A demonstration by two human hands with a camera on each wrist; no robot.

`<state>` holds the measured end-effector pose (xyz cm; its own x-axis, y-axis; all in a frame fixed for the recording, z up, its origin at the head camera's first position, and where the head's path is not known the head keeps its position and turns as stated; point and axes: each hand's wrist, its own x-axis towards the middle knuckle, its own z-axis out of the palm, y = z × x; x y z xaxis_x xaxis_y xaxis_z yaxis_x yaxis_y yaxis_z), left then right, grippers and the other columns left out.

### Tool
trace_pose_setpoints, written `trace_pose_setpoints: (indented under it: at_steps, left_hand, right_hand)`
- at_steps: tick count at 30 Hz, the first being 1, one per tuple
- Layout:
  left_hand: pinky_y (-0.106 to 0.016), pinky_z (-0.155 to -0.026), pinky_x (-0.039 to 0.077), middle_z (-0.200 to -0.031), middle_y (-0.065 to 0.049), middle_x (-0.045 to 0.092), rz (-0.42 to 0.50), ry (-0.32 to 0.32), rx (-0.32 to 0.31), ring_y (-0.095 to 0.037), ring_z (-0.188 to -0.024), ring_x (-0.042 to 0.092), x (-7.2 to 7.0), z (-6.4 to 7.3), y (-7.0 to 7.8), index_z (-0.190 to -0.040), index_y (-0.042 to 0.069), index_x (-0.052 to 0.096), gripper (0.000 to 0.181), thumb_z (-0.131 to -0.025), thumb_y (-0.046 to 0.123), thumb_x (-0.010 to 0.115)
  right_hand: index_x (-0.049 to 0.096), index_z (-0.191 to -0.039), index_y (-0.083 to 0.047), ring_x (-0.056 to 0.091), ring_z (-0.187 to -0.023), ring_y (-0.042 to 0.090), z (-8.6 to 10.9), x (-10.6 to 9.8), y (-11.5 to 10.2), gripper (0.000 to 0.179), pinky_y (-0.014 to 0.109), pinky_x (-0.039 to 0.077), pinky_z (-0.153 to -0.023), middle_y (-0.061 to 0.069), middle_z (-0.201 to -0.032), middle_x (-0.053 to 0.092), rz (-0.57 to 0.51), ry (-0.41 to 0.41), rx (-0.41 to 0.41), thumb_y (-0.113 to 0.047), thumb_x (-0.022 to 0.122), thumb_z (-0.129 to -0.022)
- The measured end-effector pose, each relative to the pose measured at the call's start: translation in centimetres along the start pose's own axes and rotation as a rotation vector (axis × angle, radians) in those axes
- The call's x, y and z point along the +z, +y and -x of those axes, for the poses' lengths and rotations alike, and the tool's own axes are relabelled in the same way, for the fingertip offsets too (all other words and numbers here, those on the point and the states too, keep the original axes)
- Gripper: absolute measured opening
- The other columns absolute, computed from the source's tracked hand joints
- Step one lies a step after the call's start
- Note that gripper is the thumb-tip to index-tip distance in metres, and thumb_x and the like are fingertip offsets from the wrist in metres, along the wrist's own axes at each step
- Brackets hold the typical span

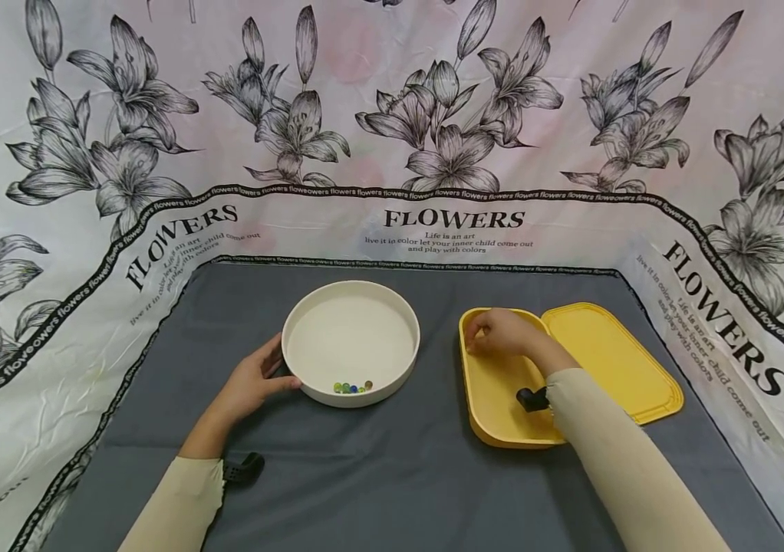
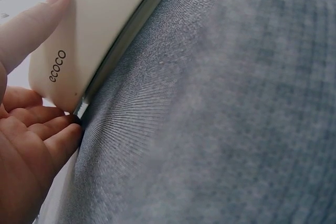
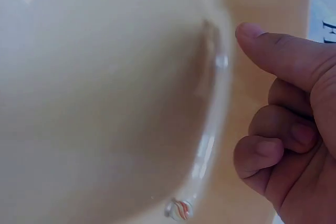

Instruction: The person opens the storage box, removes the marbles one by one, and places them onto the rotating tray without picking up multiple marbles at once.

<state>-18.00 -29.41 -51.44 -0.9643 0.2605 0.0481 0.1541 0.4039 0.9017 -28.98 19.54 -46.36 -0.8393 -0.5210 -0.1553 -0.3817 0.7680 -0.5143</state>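
Observation:
A round white tray (image 1: 350, 322) stands left of centre, and several coloured marbles (image 1: 354, 388) lie along its near inner side. My left hand (image 1: 254, 381) holds the tray's left side, its thumb on the outer wall marked "ecoco" and its other fingers at the lower edge. Inside a yellow box (image 1: 495, 437), my right hand (image 1: 505, 333) reaches down at the far left corner. From the right wrist, its thumb (image 3: 278, 53) stretches out above curled fingers; I cannot tell whether they hold anything. A clear marble with orange swirls (image 3: 180, 210) rests by the box's inner wall.
To the right of the box lies its yellow lid (image 1: 616, 360), flat and close against it. A grey cloth (image 1: 392, 491) covers the table, and a white flower-printed border (image 1: 461, 234) rises behind and at both sides.

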Motion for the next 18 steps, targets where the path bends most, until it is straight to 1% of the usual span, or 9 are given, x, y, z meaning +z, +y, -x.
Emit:
trace_pose_setpoints:
  at_steps: [4, 7, 9, 11, 12, 15, 16, 18]
  left_hand:
    - [-0.043, -0.123, 0.034, -0.167, -0.02, 0.025, 0.004, 0.002, 0.004, -0.037, -0.153, 0.028, -0.1, 0.0, -0.3, -0.164, 0.004, 0.018, 0.109, -0.083, 0.029, 0.087]
    - [-0.044, -0.123, 0.033, -0.168, -0.019, 0.024, 0.014, 0.005, 0.008, -0.037, -0.154, 0.028, -0.1, 0.0, -0.6, -0.164, 0.004, 0.019, 0.108, -0.084, 0.029, 0.086]
    - [-0.045, -0.123, 0.033, -0.168, -0.02, 0.024, 0.015, 0.005, 0.011, -0.037, -0.154, 0.028, -0.1, 0.0, -0.6, -0.164, 0.004, 0.019, 0.108, -0.084, 0.029, 0.086]
    - [-0.045, -0.123, 0.033, -0.168, -0.02, 0.025, 0.016, 0.005, 0.011, -0.037, -0.154, 0.028, -0.1, 0.0, -0.5, -0.164, 0.004, 0.019, 0.107, -0.084, 0.029, 0.086]
    - [-0.045, -0.123, 0.034, -0.167, -0.02, 0.025, 0.013, 0.003, 0.012, -0.037, -0.153, 0.028, -0.1, 0.0, -0.5, -0.164, 0.003, 0.019, 0.108, -0.084, 0.029, 0.086]
    - [-0.044, -0.122, 0.035, -0.167, -0.02, 0.025, 0.003, 0.003, 0.008, -0.037, -0.153, 0.029, -0.1, 0.0, -0.4, -0.164, 0.003, 0.019, 0.109, -0.083, 0.03, 0.086]
    - [-0.044, -0.122, 0.035, -0.167, -0.02, 0.025, 0.002, 0.003, 0.007, -0.037, -0.153, 0.029, -0.2, -0.1, -0.3, -0.164, 0.003, 0.019, 0.109, -0.083, 0.03, 0.087]
    - [-0.044, -0.122, 0.035, -0.167, -0.02, 0.025, 0.003, 0.002, 0.005, -0.037, -0.153, 0.029, -0.2, -0.1, -0.3, -0.164, 0.003, 0.018, 0.109, -0.083, 0.03, 0.087]
  right_hand:
    - [0.079, -0.1, -0.016, 0.061, -0.086, 0.019, 0.5, -0.9, -0.5, 0.009, 0.034, 0.053, -0.078, 0.0, -0.1, 0.075, 0.047, 0.058, 0.003, -0.019, 0.078, -0.092]
    - [0.079, -0.105, -0.015, 0.064, -0.094, 0.021, 1.1, -1.5, -0.9, 0.013, 0.038, 0.056, -0.082, 0.004, -0.108, 0.075, 0.027, 0.093, 0.032, -0.022, 0.076, -0.094]
    - [0.078, -0.108, -0.014, 0.063, -0.094, 0.021, 1.4, -1.8, -0.9, 0.016, 0.038, 0.056, -0.08, 0.005, -0.109, 0.074, 0.007, 0.1, 0.048, -0.024, 0.075, -0.095]
    - [0.078, -0.11, -0.014, 0.06, -0.085, 0.02, 1.7, -2.0, -1.0, 0.018, 0.034, 0.053, -0.073, 0.005, -0.099, 0.071, -0.017, 0.105, 0.065, -0.025, 0.074, -0.096]
    - [0.078, -0.11, -0.014, 0.058, -0.077, 0.019, 1.9, -2.0, -1.0, 0.018, 0.033, 0.051, -0.067, 0.005, -0.091, 0.067, -0.025, 0.107, 0.068, -0.025, 0.074, -0.097]
    - [0.077, -0.111, -0.014, 0.043, -0.056, 0.018, 2.1, -2.1, -1.3, 0.019, 0.03, 0.04, -0.054, 0.003, -0.07, 0.05, -0.054, 0.119, 0.062, -0.026, 0.073, -0.098]
    - [0.077, -0.112, -0.014, 0.039, -0.051, 0.017, 2.1, -2.2, -1.4, 0.018, 0.029, 0.038, -0.052, 0.003, -0.066, 0.045, -0.059, 0.125, 0.057, -0.026, 0.072, -0.098]
    - [0.077, -0.112, -0.015, 0.035, -0.046, 0.016, 2.1, -2.3, -1.7, 0.018, 0.029, 0.037, -0.049, 0.0, -0.062, 0.04, -0.069, 0.14, 0.039, -0.026, 0.071, -0.099]
